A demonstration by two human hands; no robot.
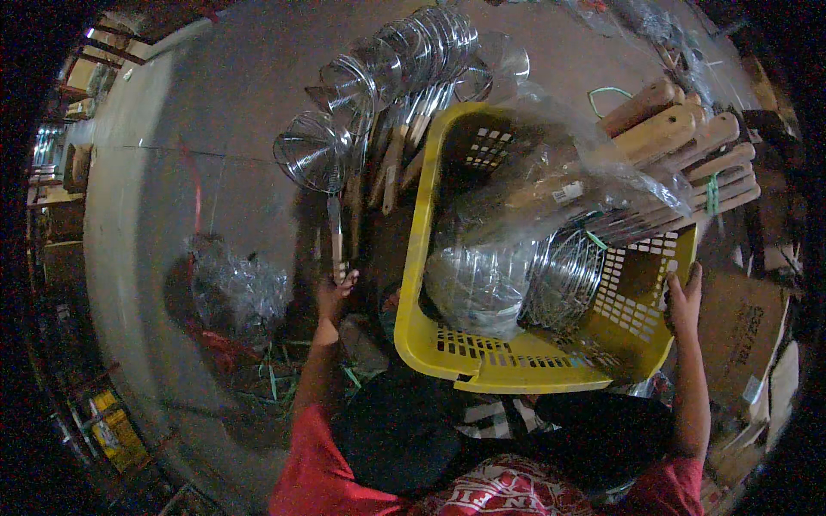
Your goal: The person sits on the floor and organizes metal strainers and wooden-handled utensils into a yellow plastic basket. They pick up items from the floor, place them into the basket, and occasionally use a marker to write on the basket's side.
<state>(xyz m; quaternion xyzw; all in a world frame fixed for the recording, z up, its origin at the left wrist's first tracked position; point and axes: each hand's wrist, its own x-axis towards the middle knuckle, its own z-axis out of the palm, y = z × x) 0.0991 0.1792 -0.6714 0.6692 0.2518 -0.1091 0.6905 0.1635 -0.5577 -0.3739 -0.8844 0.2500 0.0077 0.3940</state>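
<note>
My left fingers (pixel 344 279) are closed round the wooden handle of a wire skimmer (pixel 315 162), gripping it near the butt end, the mesh bowl pointing away from me over the grey floor (pixel 172 198). The skimmer sits at the near end of a row (pixel 404 60) of the same tools, fanned out on the floor with bowls overlapping and handles toward the yellow crate (pixel 430 340).

My right hand (pixel 686 301) is on the crate's far-right rim, fingers curled over the edge and steadying it. I can't tell how hard they press.

Inside the crate: a clear bag (pixel 516 232) stuffed with more skimmers, wire bowls low, wooden handles (pixel 680 142) sticking out past the top right corner, some banded with green strap.

By my reckoning I'm mid-placement, adding this skimmer to the row, or just picking it off. The pictures don't settle which. If laying it down, the next move wants the handle lowered flat beside its neighbour, bowl tucked under the next one, then fingers off cleanly so the row doesn't shift.

Crumpled plastic (pixel 237 288) lies left of my wrist, cardboard (pixel 744 331) to the right of the crate.
</note>
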